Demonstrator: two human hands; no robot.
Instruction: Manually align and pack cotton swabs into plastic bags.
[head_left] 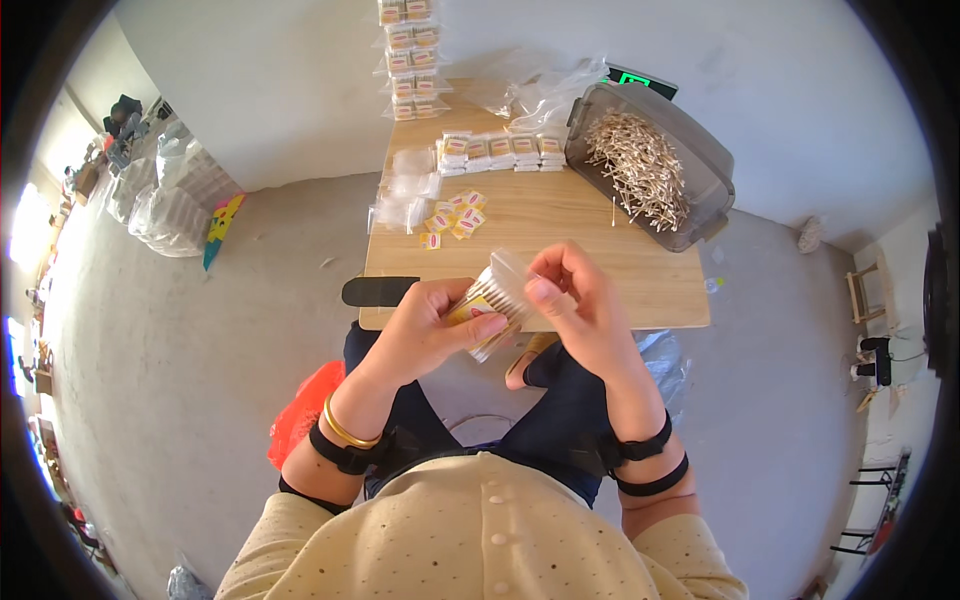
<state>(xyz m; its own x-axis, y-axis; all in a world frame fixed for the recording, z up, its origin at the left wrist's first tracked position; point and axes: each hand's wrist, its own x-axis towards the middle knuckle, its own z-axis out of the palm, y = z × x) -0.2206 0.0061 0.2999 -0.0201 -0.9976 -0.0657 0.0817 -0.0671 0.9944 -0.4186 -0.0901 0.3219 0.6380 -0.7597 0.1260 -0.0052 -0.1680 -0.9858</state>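
A clear plastic bag of cotton swabs with a yellow-and-white label card is held above the table's front edge. My left hand is closed round it, thumb across the front. At the bag's upper end, my right hand has thumb and forefinger pinched at the clear plastic flap. Loose label cards lie on the wooden table, beside a stack of clear empty bags. On the right, a grey plastic bin lies tilted, with a heap of loose cotton swabs in it.
Filled swab packs stand in a row at mid-table, and more form a tall stack at the back left. Crumpled clear plastic lies behind. A black flat board juts from the left edge. A red bag sits on the floor.
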